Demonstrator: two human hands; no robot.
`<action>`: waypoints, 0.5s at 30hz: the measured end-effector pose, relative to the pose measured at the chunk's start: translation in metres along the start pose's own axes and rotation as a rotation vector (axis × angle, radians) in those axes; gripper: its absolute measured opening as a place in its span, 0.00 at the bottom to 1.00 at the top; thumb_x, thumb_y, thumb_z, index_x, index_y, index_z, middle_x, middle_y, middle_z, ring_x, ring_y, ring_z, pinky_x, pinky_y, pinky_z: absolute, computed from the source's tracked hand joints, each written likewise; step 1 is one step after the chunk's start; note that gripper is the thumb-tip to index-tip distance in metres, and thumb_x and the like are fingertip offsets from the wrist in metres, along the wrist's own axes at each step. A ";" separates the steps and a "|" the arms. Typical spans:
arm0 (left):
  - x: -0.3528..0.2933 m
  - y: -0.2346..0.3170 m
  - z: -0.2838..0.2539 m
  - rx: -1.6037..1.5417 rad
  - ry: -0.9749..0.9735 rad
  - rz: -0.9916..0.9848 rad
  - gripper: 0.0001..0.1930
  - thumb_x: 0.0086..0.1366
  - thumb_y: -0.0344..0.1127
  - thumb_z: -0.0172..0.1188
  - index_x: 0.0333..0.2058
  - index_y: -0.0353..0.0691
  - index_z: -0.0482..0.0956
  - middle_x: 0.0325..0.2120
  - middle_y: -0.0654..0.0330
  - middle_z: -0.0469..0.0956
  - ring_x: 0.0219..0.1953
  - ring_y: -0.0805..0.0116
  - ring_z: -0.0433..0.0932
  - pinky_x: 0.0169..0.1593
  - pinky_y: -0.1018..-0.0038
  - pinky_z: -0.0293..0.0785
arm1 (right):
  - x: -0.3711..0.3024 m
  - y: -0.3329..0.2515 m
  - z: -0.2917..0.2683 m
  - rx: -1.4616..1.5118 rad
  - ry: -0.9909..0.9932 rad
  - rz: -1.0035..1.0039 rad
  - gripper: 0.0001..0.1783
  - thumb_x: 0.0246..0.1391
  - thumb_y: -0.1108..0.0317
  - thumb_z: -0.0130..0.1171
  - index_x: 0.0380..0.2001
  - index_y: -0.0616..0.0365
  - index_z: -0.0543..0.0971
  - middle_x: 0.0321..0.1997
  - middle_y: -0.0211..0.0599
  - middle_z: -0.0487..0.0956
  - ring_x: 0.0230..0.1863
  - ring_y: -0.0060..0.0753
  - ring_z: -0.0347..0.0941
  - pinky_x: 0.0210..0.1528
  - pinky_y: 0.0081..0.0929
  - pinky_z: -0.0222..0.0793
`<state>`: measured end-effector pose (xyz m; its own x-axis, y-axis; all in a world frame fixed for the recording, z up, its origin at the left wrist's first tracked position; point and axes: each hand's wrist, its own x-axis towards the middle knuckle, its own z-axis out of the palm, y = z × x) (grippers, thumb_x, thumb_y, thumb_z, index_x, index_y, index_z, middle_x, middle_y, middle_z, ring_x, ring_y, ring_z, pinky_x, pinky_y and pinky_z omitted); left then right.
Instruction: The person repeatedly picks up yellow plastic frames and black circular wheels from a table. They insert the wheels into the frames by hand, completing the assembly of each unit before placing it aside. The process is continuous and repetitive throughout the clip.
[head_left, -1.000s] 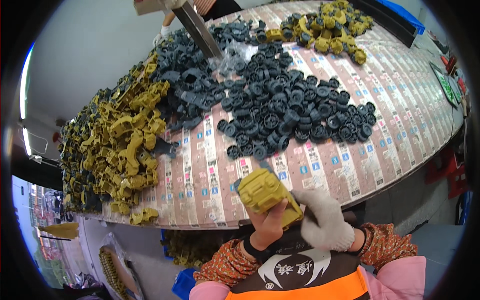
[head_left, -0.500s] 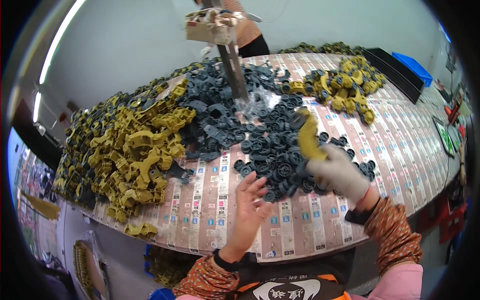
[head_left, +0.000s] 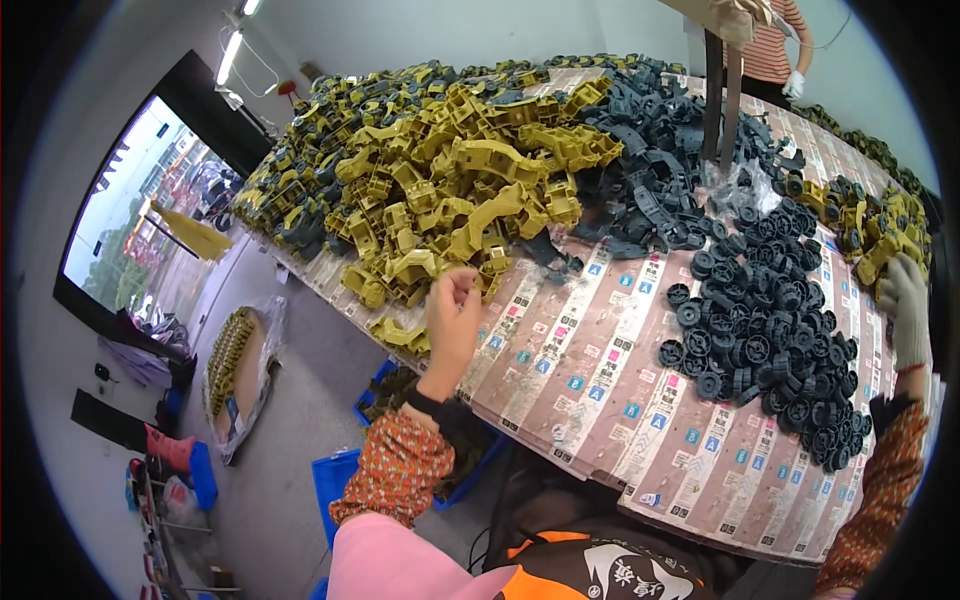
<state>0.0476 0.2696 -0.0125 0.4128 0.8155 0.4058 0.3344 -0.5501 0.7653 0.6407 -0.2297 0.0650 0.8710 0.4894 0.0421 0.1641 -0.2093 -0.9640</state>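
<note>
My bare left hand [head_left: 454,325] hovers at the near edge of a heap of yellow plastic toy vehicle bodies [head_left: 490,165]. Its fingers are loosely bent and apart, with nothing visible in them. On the far right, my right hand [head_left: 905,300], in a pale glove, has its fingers stretched up against a pile of yellow toy vehicles [head_left: 885,225] with dark wheels. It seems to grip none of them, though its palm side is partly hidden. Between my hands lie many dark toy wheels [head_left: 755,350], nearest to the right hand.
Dark grey plastic parts [head_left: 655,170] heap behind the wheels, beside a metal post [head_left: 722,110] and clear plastic film [head_left: 742,190]. A striped paper-covered table [head_left: 560,400] bears everything. Blue bins [head_left: 335,485] stand below its left edge. Across the table is another person [head_left: 768,50].
My view has swung left. My right hand has carried a yellow vehicle piece to the right-hand pile and seems to have let go. My left hand has moved left to the yellow bodies.
</note>
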 end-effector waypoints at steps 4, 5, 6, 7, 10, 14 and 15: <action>0.062 0.045 0.013 0.575 0.103 0.401 0.27 0.65 0.36 0.69 0.61 0.44 0.73 0.52 0.54 0.77 0.60 0.51 0.71 0.64 0.54 0.65 | -0.104 -0.046 0.105 -0.257 0.061 -0.022 0.26 0.67 0.60 0.57 0.64 0.60 0.75 0.48 0.28 0.78 0.38 0.18 0.74 0.33 0.19 0.70; 0.077 0.050 0.013 0.670 0.086 0.405 0.29 0.64 0.36 0.69 0.63 0.46 0.72 0.52 0.54 0.77 0.60 0.51 0.72 0.64 0.54 0.66 | -0.122 -0.053 0.124 -0.295 0.012 -0.051 0.26 0.64 0.62 0.57 0.63 0.61 0.75 0.48 0.31 0.79 0.38 0.18 0.73 0.33 0.20 0.70; 0.091 0.052 0.017 0.747 0.069 0.407 0.30 0.64 0.37 0.70 0.64 0.47 0.71 0.52 0.54 0.77 0.61 0.51 0.72 0.63 0.54 0.67 | -0.136 -0.053 0.131 -0.325 -0.004 -0.139 0.25 0.62 0.66 0.57 0.60 0.65 0.76 0.48 0.32 0.79 0.38 0.19 0.73 0.37 0.21 0.72; 0.104 0.053 0.022 0.825 0.051 0.408 0.32 0.63 0.38 0.70 0.65 0.48 0.70 0.53 0.54 0.77 0.61 0.51 0.73 0.63 0.53 0.67 | -0.150 -0.051 0.141 -0.375 0.005 -0.203 0.22 0.61 0.71 0.58 0.58 0.66 0.77 0.47 0.32 0.79 0.39 0.21 0.73 0.42 0.22 0.72; 0.134 0.035 0.037 0.860 -0.159 0.292 0.28 0.62 0.38 0.70 0.60 0.49 0.74 0.53 0.53 0.77 0.56 0.48 0.77 0.60 0.51 0.73 | -0.198 -0.067 0.146 -0.453 -0.094 -0.180 0.21 0.59 0.76 0.57 0.56 0.65 0.77 0.47 0.33 0.77 0.43 0.23 0.74 0.47 0.24 0.72; 0.134 0.034 0.035 0.538 -0.022 0.458 0.25 0.65 0.34 0.68 0.59 0.39 0.74 0.54 0.49 0.79 0.56 0.45 0.78 0.58 0.58 0.75 | -0.239 -0.054 0.119 -0.510 -0.021 -0.215 0.19 0.57 0.79 0.57 0.53 0.66 0.78 0.40 0.34 0.77 0.39 0.26 0.75 0.43 0.26 0.72; 0.126 0.045 0.034 0.413 0.021 0.439 0.26 0.65 0.34 0.68 0.60 0.37 0.74 0.56 0.48 0.79 0.57 0.47 0.78 0.60 0.60 0.75 | -0.245 -0.045 0.103 -0.532 0.031 -0.211 0.18 0.57 0.79 0.57 0.52 0.66 0.79 0.39 0.34 0.77 0.39 0.25 0.75 0.43 0.26 0.72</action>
<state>0.1438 0.3412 0.0563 0.5713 0.4978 0.6525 0.4396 -0.8570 0.2689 0.3720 -0.2528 0.0710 0.8060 0.5434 0.2346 0.5393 -0.5110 -0.6693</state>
